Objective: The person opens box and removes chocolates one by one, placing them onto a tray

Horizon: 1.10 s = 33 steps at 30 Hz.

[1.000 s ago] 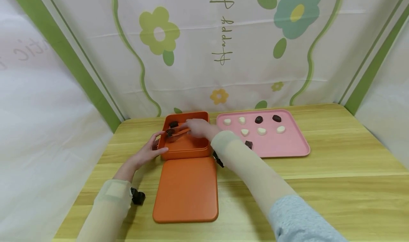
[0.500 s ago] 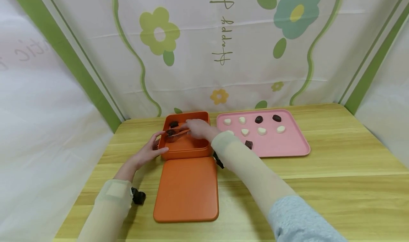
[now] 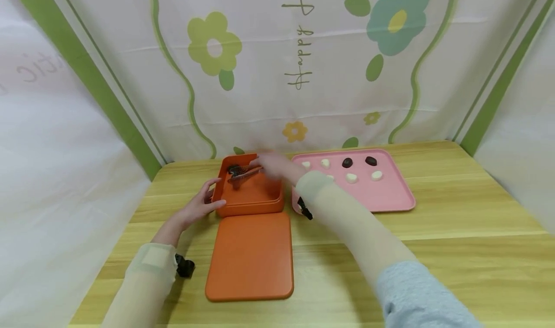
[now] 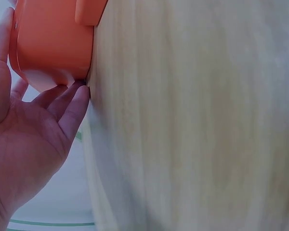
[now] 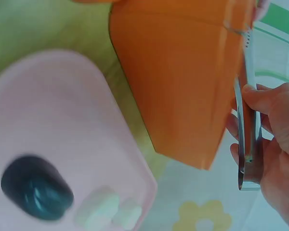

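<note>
Floral cloth backs a wooden table (image 3: 433, 251). At its far side the right hand (image 3: 277, 166) pinches metal tongs (image 3: 243, 174) over the orange box (image 3: 249, 198), which the left hand (image 3: 197, 207), fingers relaxed, steadies. One dark chocolate (image 3: 233, 169) seems boxed; several pieces remain on the pink tray (image 3: 390, 198), so most work looks left.

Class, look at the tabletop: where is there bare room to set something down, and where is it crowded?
Bare wood lies right of the pink tray and across the near right table. The orange lid is flat and bare. It is crowded round the orange box, with the left hand at its side and the right hand holding tongs over it.
</note>
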Tool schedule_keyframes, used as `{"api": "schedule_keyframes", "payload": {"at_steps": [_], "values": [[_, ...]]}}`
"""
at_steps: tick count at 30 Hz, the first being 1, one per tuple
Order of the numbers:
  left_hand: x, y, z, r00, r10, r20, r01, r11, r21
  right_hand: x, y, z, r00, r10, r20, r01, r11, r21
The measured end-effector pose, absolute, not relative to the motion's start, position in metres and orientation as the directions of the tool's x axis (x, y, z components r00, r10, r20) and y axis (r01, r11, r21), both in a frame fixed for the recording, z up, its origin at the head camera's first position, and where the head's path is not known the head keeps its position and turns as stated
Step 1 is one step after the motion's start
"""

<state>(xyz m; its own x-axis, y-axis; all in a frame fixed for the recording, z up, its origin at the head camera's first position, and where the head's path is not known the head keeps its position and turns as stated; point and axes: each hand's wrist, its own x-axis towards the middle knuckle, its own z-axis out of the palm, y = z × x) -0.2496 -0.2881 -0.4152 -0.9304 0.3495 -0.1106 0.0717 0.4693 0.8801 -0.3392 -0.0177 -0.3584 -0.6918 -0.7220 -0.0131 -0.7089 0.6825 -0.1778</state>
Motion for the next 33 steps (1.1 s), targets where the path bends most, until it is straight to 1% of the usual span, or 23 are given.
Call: {"api": "schedule_keyframes", "payload": {"at_steps": [8,10,17,23,25,29,33], "values": [[-0.249,-0.289,-0.416,-0.923,0.364,-0.124,0.06,0.456,0.888,-0.335,0.012,-0.346,-0.666,-0.744,0.053,-0.735,0.644,-0.212],[-0.249,-0.289,-0.416,-0.921,0.369,-0.124,0.063,0.454,0.889,-0.333,0.02,-0.344,-0.659,-0.749,0.069,-0.741,0.629,-0.236],[-0.247,-0.29,-0.414,-0.92,0.376,-0.111,0.075,0.448,0.891,-0.326,0.051,-0.334,-0.629,-0.763,0.149,-0.769,0.582,-0.265],[-0.246,-0.291,-0.414,-0.921,0.372,-0.116,0.073,0.456,0.887,-0.321,0.078,-0.329,-0.633,-0.76,0.147,-0.744,0.545,-0.387],[-0.246,-0.291,-0.414,-0.922,0.37,-0.118,0.067,0.451,0.89,-0.318,0.088,-0.329,-0.636,-0.757,0.153,-0.737,0.537,-0.41],[-0.245,-0.29,-0.413,-0.919,0.377,-0.114,0.074,0.449,0.891,-0.312,0.107,-0.328,-0.63,-0.756,0.175,-0.747,0.531,-0.4],[-0.246,-0.289,-0.413,-0.918,0.38,-0.113,0.077,0.452,0.889,-0.301,0.127,-0.324,-0.633,-0.751,0.185,-0.757,0.553,-0.348]]}}
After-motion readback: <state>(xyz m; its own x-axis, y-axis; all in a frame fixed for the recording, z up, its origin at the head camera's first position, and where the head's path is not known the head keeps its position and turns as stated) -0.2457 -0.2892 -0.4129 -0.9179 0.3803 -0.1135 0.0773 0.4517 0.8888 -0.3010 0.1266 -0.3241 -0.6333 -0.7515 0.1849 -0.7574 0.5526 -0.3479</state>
